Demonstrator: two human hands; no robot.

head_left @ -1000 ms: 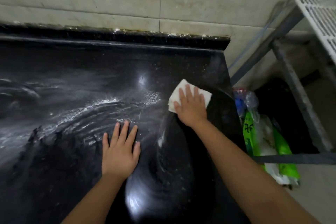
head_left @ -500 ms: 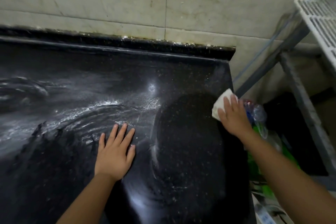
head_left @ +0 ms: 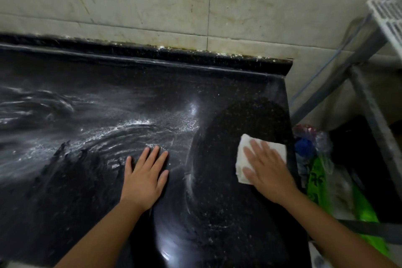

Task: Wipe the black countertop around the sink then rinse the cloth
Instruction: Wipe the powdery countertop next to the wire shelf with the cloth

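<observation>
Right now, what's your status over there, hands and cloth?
Right hand flat, pressing white cloth on black countertop. Left hand flat, bracing on the counter. White soapy smears left of it. Nothing blocking.

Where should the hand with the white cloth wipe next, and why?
Probably leftward: the right hand presses the white cloth flat on an already dark patch, while white streaky residue covers the black countertop beyond the left hand.

Head-worn view, looking steeply down, close over countertop (head_left: 108, 180)
</observation>
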